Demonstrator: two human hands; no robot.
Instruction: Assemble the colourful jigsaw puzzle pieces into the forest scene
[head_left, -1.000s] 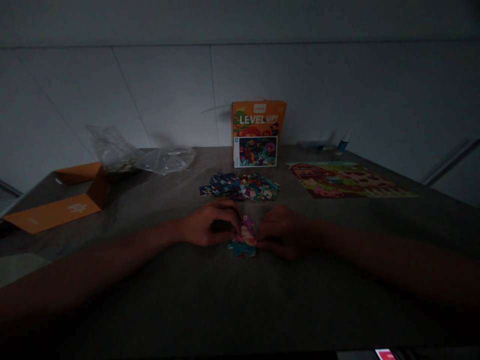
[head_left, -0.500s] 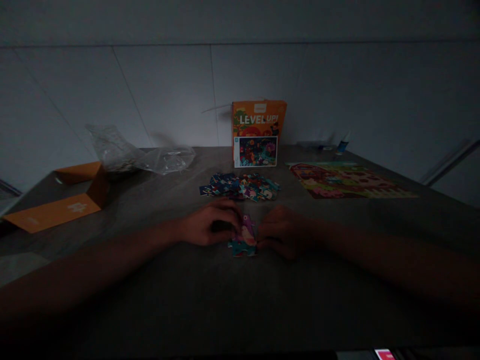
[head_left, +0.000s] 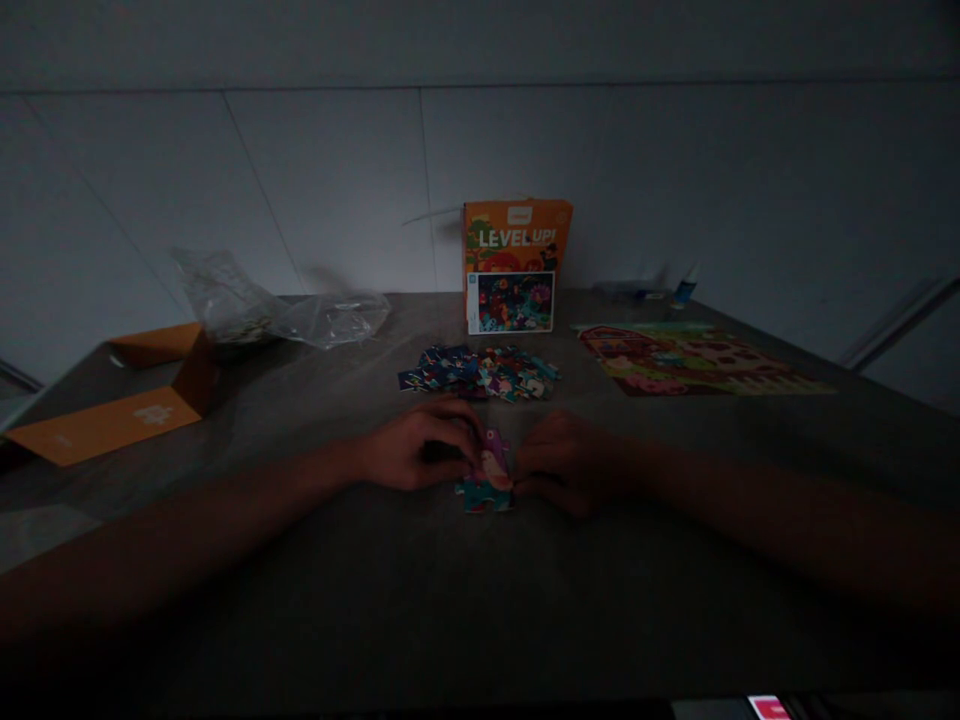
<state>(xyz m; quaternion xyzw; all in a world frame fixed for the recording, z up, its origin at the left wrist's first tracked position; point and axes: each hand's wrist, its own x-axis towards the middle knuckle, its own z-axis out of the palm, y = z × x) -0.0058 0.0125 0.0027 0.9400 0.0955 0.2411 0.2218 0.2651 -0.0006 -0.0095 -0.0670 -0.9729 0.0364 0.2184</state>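
Observation:
The scene is very dark. My left hand and my right hand rest on the grey table with curled fingers, pinching a small cluster of joined puzzle pieces between them. The cluster shows pink and blue colours and lies flat on the table. Behind it is a loose pile of puzzle pieces. An orange puzzle box stands upright at the table's far edge.
A finished colourful puzzle lies to the right. Clear plastic bags sit at the back left. An orange box lid lies at the left edge. A small blue-capped bottle stands near the wall.

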